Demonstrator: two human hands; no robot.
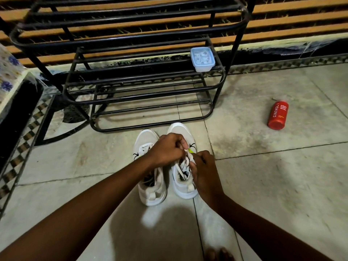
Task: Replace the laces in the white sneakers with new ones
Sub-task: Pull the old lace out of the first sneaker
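While both white sneakers stand side by side on the floor (263, 176), I judge the job barely begun: my left hand (166, 148) and right hand (202, 170) each pinch the white lace (185, 161) over the right sneaker (181, 187); the left sneaker (150, 191) waits, lace slack but in.

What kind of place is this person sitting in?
Probably a home entryway or hallway floor: a black metal shoe rack stands against the wall, white sneakers sit on the tiled floor, and a red body-wash bottle lies nearby.
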